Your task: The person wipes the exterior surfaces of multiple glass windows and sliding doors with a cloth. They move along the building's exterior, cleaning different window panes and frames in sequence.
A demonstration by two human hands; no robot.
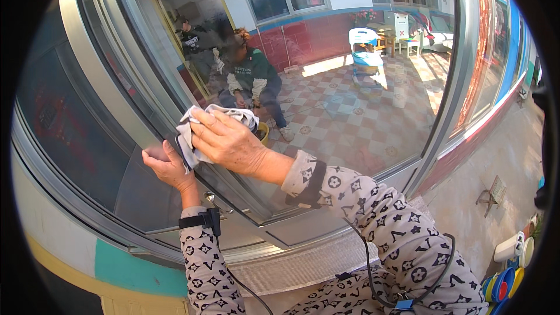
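My right hand (229, 142) grips a crumpled white cloth (186, 142) with dark edging. Hand and cloth are up at the glass pane (323, 109) of a metal-framed door, close to its left upright. Lower and to the left is my left hand (173, 168), empty, its thumb and fingers apart. It is beside the door's frame; whether it touches the glass is unclear. A metal door handle (211, 197) sits just below it, to the right of my left wrist.
Through the glass, a person in a green top (253, 70) sits by a yellow bucket (263, 131), with another person (194, 37) behind. Black cables (369, 267) hang from my wrist straps. Outside are a folding stool (492, 194) and several colourful buckets (503, 284).
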